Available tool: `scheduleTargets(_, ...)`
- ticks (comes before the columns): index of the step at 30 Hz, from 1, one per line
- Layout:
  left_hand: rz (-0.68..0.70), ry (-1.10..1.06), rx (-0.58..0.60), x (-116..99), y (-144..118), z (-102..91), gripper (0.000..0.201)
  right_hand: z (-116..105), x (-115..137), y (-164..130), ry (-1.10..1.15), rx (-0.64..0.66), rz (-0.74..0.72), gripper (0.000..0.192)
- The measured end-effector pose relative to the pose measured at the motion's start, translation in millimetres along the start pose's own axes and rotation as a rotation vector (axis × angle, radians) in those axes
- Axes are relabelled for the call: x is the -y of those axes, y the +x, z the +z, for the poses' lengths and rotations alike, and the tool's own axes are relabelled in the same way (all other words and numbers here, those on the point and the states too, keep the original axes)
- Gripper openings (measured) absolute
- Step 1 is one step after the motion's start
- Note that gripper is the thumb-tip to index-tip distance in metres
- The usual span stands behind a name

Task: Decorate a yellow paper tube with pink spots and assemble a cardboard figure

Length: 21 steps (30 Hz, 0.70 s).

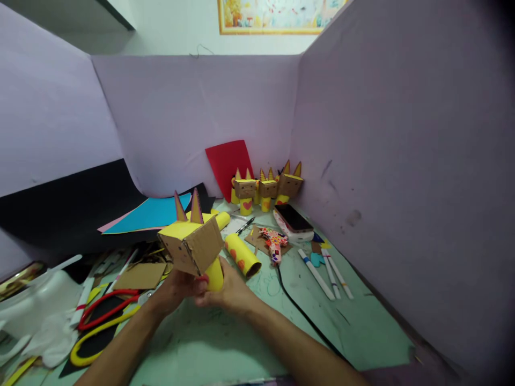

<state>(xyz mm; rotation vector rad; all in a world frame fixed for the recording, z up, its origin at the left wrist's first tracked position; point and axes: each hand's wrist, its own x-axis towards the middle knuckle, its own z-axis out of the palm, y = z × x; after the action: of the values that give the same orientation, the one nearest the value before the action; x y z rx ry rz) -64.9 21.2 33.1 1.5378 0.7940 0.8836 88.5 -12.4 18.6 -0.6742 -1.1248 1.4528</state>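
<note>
A cardboard box head (193, 246) with two pointed ears and a yellow top sits tilted on a yellow paper tube (214, 276). My left hand (175, 289) and my right hand (229, 289) both grip the tube just under the head, above the green table (249, 332). A second yellow tube with orange hearts (242, 255) lies on the table right behind my right hand.
Three finished box-headed figures (265, 190) stand at the back corner before a red sheet (229, 161). A phone (293, 219), a patterned glue gun (274, 244) with black cord, markers (325, 271), blue paper (151, 213), red scissors (107, 308) and purple walls surround the work area.
</note>
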Motion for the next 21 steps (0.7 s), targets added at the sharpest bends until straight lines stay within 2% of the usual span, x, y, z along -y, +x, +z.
scheduleTargets(3, 0.066, -0.026, -0.041, -3, 6, 1.2, 0.062, 4, 4, 4, -0.151, -0.176, -0.061, 0.043)
scheduleTargets(5, 0.128, -0.096, -0.092, -8, 8, 2.3, 0.075, 3, 5, 6, -0.357, -0.366, -0.094, 0.042)
scheduleTargets(7, 0.168, -0.187, -0.121, -14, 7, 3.7, 0.081, 0, 3, 7, -0.563, -0.475, -0.096, 0.048)
scheduleTargets(9, 0.164, -0.267, -0.155, -19, 4, 6.2, 0.081, -2, -2, 6, -0.686, -0.458, -0.109, 0.05)
scheduleTargets(12, 0.145, -0.352, -0.307, -23, 2, 10.6, 0.075, -3, -10, 4, -0.773, -0.397, -0.134, 0.049)
scheduleTargets(15, 0.126, -0.424, -0.432, -24, 4, 11.0, 0.07, -1, -13, 2, -0.862, -0.364, -0.097, 0.056)
scheduleTargets(19, 0.081, -0.482, -0.446, -23, 8, 5.4, 0.066, 3, -2, 3, -0.807, -0.329, -0.021, 0.08)
scheduleTargets(21, 0.071, -0.487, -0.45, -22, 9, 4.4, 0.065, 4, 5, 3, -0.727, -0.292, -0.006, 0.085)
